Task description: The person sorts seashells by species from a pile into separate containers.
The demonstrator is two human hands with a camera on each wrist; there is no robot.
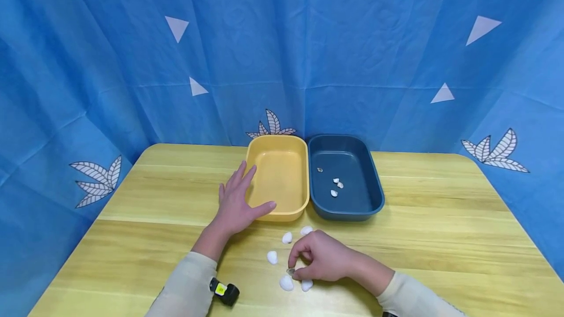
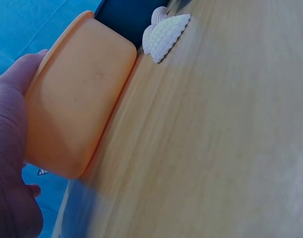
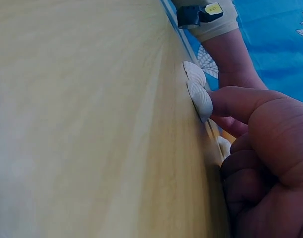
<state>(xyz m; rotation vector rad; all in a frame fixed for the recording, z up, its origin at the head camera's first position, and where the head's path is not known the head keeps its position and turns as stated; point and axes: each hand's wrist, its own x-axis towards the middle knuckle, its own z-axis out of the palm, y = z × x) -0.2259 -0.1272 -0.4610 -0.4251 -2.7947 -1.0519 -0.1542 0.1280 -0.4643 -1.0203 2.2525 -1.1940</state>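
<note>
We find the right hand [image 1: 323,257] in a near-closed pinch on a small grey-brown seashell [image 1: 290,271], front-left of the dark-blue rectangular plastic tray [image 1: 354,170].

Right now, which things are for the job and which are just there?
Seems part of the job:
right hand, pinching a small brownish seashell
left hand, at the yellow tray
white seashells
dark blue tray holding small seashells

Just there:
blue leaf-print curtain
wooden table

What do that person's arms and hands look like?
The left hand and right hand are bare. Cream sleeves end just before the hands. A black gadget with a yellow label sits at the left cuff.
</note>
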